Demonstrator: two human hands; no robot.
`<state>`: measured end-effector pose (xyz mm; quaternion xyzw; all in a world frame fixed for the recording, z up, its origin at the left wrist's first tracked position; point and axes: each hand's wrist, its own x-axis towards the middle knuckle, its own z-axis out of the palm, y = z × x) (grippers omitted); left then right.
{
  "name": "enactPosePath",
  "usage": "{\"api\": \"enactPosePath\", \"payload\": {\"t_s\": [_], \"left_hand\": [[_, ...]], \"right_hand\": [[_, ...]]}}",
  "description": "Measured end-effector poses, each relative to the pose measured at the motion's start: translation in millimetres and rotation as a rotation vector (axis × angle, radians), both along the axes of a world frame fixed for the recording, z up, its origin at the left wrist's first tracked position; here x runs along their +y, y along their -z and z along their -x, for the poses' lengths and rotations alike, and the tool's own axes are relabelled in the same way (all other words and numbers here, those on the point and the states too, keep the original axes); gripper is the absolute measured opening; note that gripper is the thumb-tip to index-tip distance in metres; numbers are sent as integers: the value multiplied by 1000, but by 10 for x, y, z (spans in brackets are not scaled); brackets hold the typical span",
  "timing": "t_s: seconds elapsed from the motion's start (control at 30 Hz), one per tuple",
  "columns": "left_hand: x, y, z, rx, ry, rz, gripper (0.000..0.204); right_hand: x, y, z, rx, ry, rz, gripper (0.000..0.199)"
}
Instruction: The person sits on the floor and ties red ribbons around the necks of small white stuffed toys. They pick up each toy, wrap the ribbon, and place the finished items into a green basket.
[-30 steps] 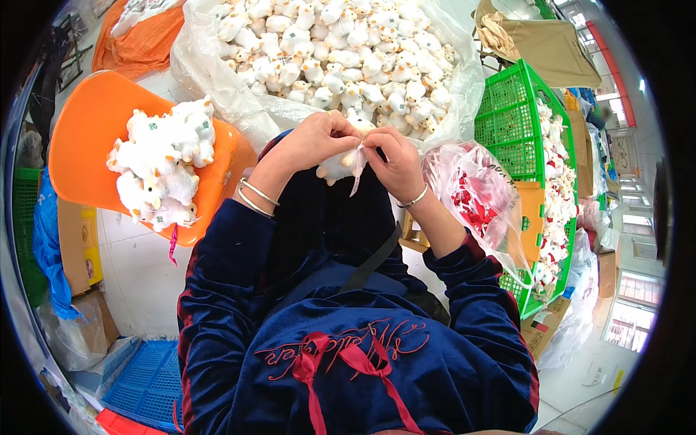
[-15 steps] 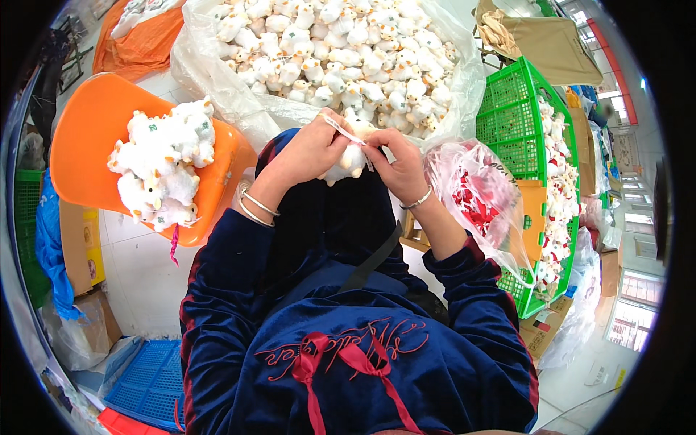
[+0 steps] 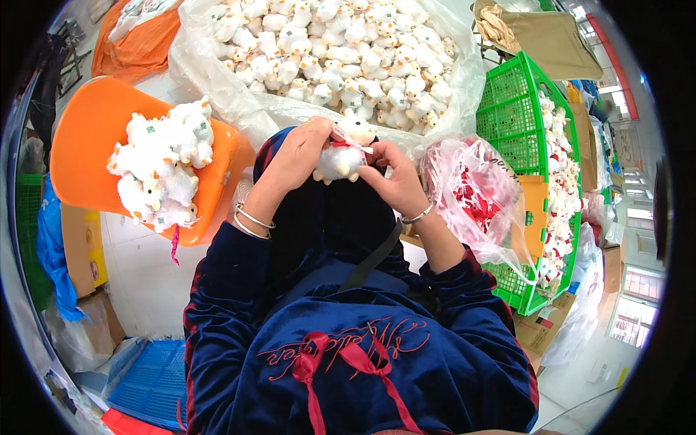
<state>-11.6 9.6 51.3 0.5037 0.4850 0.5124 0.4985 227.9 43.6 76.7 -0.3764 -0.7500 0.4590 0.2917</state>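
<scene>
While white toys (image 3: 156, 163) sit on an orange chair (image 3: 83, 141), a big plastic sack (image 3: 191, 72) of more lies just ahead. The left hand (image 3: 301, 152), fingers curled, holds a plush animal (image 3: 336, 165) over the lap. The right hand (image 3: 399, 179), half open, is at its other side; I can't tell if it grips. Next come a plastic bag (image 3: 451, 161) and a green crate (image 3: 513, 90).

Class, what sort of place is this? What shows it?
Probably a toy workshop: a big plastic bag of white toys, a green crate holding more, and an orange chair bearing others.
</scene>
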Motion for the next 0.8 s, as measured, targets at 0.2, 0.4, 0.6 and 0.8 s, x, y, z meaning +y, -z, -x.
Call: {"api": "enactPosePath", "payload": {"t_s": [0.2,0.4,0.6,0.8], "left_hand": [[-86,-348,-244,198,-114,22,42],[-180,-246,-312,312,-207,-61,24],[-206,-244,-310,324,-202,-92,20],[-206,-136,-328,297,-245,-159,18]], "right_hand": [[38,45,-8,2,-42,94,19],[171,-171,-10,-188,-49,-237,11],[108,-310,118,-141,64,-605,16],[-93,-367,152,-101,1,-722,16]]}}
